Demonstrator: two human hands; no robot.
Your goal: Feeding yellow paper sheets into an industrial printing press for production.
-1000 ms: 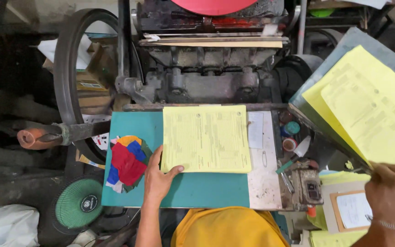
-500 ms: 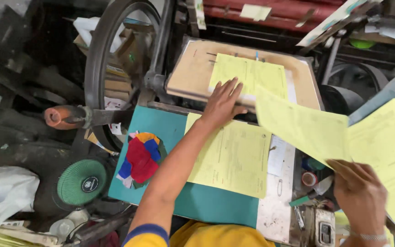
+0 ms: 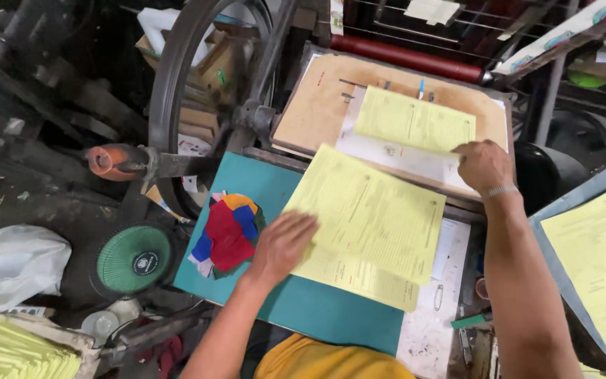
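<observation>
the right hand (image 3: 484, 165) moved up to the press, flat on a yellow sheet (image 3: 415, 123); left hand (image 3: 283, 242) presses open on the yellow stack (image 3: 373, 224), beside coloured rags (image 3: 227, 231).

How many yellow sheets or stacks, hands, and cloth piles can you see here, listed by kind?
Yellow paper, sheets or stacks: 4 (on the press bed, under the left hand on the teal board, right tray, bottom-left stack)
Hands: 2 (right hand too)
Coloured cloth piles: 1
Total: 7
</observation>
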